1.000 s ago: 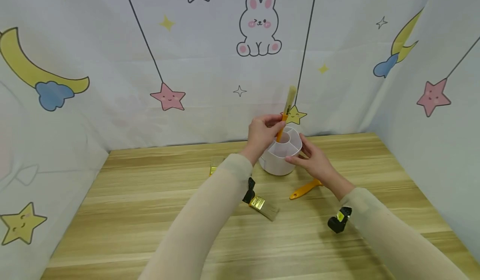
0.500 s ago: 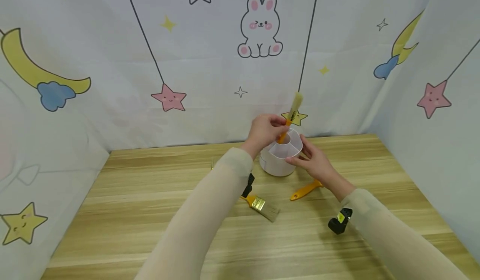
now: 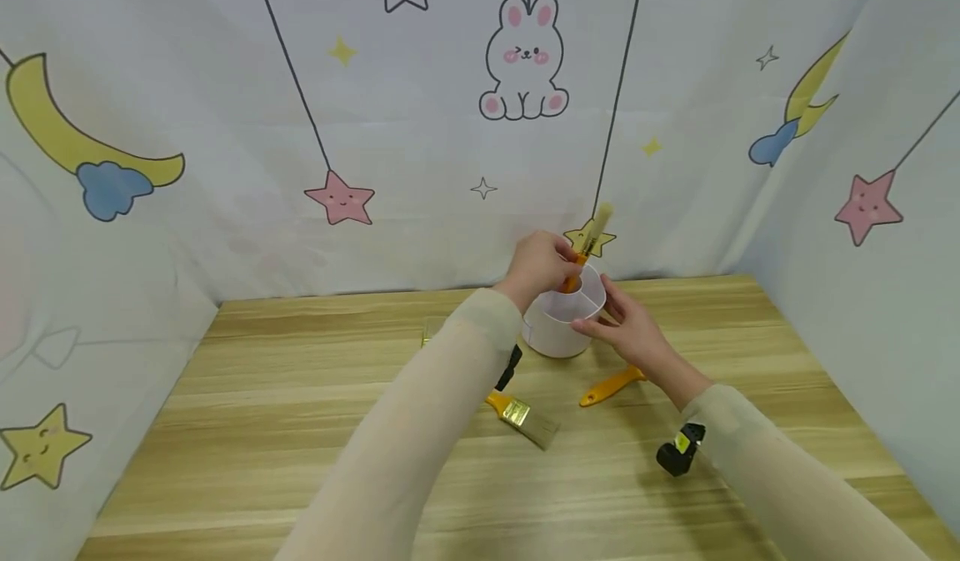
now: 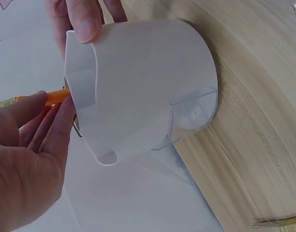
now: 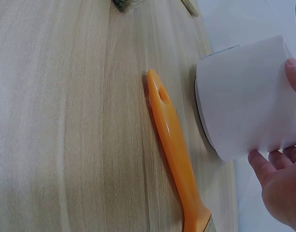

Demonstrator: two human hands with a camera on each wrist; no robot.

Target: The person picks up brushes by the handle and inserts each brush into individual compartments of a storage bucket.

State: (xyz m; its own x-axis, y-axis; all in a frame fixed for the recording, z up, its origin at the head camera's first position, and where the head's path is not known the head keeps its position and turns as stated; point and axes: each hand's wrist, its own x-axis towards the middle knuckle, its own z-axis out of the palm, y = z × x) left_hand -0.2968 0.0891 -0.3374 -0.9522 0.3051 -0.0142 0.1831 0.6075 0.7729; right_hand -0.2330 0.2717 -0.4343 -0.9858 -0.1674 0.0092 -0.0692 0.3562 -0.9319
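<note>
In the head view my left hand (image 3: 543,262) pinches the orange handle of a paintbrush (image 3: 598,223), which leans to the right with its pale bristles up. The handle's lower end is inside the round middle compartment of a white divided desk organizer (image 3: 557,338). My right hand (image 3: 636,334) grips the organizer's right side, thumb in front and fingers at the rim. In the left wrist view the orange handle (image 4: 58,96) enters the organizer's mouth between my left thumb and fingers. In the right wrist view my right fingers (image 5: 261,166) touch the organizer's wall (image 5: 249,96).
A paintbrush with an orange handle (image 3: 611,386) lies under my right wrist. Another with a gold ferrule (image 3: 516,413) lies partly behind my left forearm, and a third brush (image 3: 431,328) shows behind it. A printed curtain (image 3: 420,236) stands along the table's back edge (image 3: 337,297).
My left hand has moved slightly right and lowered the paintbrush further into the organizer, and the brush leans more to the right. My right hand keeps its grip on the organizer.
</note>
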